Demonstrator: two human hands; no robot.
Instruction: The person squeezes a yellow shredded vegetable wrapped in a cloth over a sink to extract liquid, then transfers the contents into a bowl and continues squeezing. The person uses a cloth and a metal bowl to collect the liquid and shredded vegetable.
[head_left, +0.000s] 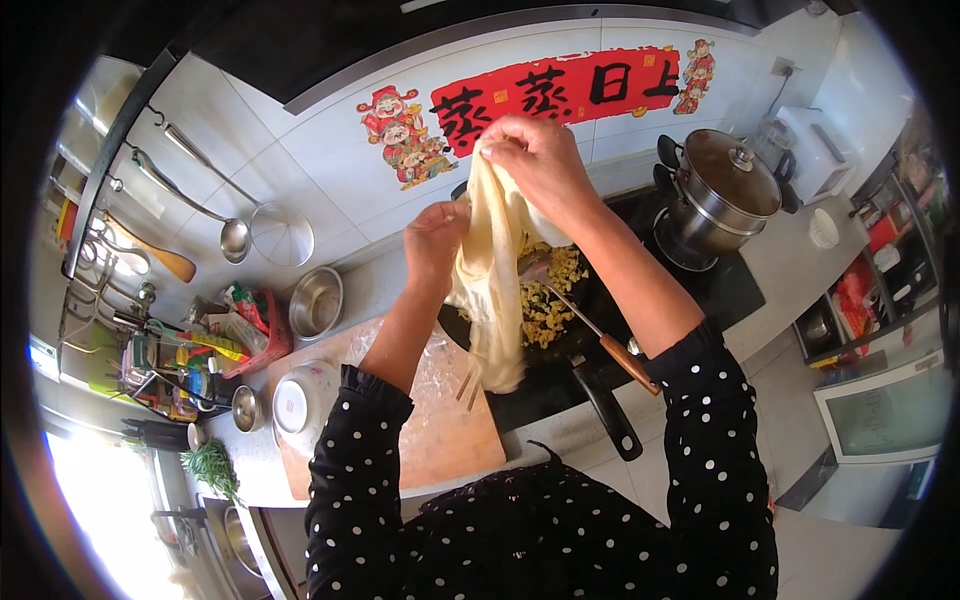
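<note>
A soft, pale dough sheet hangs in long folds from my two hands. My right hand pinches its top edge, higher up and in front of the wall. Lower and to the left, my left hand grips the side of the dough. Behind and below the dough is a black frying pan holding a chopped yellow-and-green filling, which looks like egg. A wooden-handled metal spatula rests in the pan. The dough hides much of the pan's left side, and its lower end is blurred.
A floured wooden board lies left of the pan, with an upturned white bowl on it. The pan's black handle juts toward me. A lidded steel pot stands right. Ladles hang left; a steel basin leans below.
</note>
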